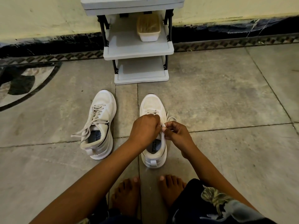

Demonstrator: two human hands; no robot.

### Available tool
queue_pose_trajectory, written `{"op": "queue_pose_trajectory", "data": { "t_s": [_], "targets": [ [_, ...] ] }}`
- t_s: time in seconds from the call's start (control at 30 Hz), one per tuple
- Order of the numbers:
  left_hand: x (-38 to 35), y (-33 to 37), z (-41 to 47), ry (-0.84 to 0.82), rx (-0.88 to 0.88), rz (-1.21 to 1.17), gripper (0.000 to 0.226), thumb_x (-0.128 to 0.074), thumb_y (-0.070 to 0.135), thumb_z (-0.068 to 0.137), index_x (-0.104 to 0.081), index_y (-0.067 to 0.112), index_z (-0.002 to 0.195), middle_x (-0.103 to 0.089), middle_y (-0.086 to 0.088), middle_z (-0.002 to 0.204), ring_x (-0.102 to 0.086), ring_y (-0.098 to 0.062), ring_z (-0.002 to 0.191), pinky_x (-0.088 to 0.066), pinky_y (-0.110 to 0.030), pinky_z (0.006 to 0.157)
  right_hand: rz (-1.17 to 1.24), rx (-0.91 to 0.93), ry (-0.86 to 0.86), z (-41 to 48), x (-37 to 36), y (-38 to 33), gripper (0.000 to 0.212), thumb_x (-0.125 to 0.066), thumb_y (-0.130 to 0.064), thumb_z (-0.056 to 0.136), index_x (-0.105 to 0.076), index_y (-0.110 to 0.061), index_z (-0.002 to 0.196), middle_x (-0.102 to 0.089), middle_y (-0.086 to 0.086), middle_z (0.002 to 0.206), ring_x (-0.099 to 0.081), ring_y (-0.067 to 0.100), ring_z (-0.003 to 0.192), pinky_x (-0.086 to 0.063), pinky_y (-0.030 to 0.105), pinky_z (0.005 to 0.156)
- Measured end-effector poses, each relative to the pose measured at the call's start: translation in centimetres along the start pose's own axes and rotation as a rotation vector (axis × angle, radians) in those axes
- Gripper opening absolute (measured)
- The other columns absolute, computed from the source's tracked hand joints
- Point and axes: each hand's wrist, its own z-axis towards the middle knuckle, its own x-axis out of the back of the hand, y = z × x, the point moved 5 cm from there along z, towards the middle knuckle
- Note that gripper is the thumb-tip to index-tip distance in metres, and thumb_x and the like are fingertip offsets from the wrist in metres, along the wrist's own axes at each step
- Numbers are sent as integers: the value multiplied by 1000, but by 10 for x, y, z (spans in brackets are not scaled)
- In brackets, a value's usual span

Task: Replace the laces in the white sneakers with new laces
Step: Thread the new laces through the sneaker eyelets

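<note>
Two white sneakers stand on the stone floor, toes pointing away from me. The left sneaker [100, 125] has a loose off-white lace [90, 125] trailing out to its left. Over the middle of the right sneaker [152, 104] both my hands meet. My left hand [144, 129] covers the eyelets with fingers closed on the lace. My right hand [176, 131] pinches the same white lace [171, 118], a loop of which pokes out beyond the fingers. The hands hide most of this shoe's lacing.
A grey plastic shelf rack [139, 50] stands against the wall just beyond the shoes, with a white tub [148, 29] on its middle shelf. My bare feet [129, 196] rest on the floor close behind the right sneaker.
</note>
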Motion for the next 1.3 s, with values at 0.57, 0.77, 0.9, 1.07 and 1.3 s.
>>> {"op": "queue_pose_trajectory", "data": {
  "t_s": [0.57, 0.77, 0.9, 1.07, 1.3],
  "targets": [
    [-9, -3, -1, 51, 125, -181, 12, -55, 13, 85, -67, 15, 88, -69, -5, 86, -61, -21, 79, -44, -27, 65, 3, 128, 61, -15, -3, -1, 29, -50, -1, 92, -68, -21, 102, -70, -3, 99, -63, 8, 95, -49, 14, 81],
    [-6, -1, -9, 146, 62, -247, 17, -52, 11, 84, -52, 15, 100, -56, 4, 67, -43, -6, 55, -30, -20, 52, -32, 145, 107, -17, -1, 1, 29, -48, -3, 94, -66, -14, 114, -68, -1, 105, -62, 9, 98, -50, 21, 88],
    [-6, -5, -7, 125, 46, -194, 6, -49, 17, 87, -48, 17, 93, -44, 10, 63, -35, -5, 53, -18, -16, 48, 195, -6, -14, -7, 2, 4, 21, -56, -8, 92, -66, -7, 110, -70, -1, 91, -65, 6, 83, -54, 18, 74],
    [-4, -4, -4, 84, -35, -101, 10, -49, 18, 85, -48, 17, 95, -44, 5, 69, -34, -10, 55, -15, -18, 48, 89, -51, -82, 5, 2, -5, 6, -64, -9, 86, -65, -14, 84, -65, -3, 78, -60, 7, 72, -53, 14, 63],
    [2, -11, -15, 79, -100, 119, 38, -61, 13, 77, -47, 18, 112, -57, -7, 108, -48, -26, 100, -32, -30, 76, 16, -24, -1, 10, 3, -5, 11, -59, -10, 90, -60, -16, 80, -62, 1, 79, -59, 12, 71, -53, 22, 65]
  ]
}}
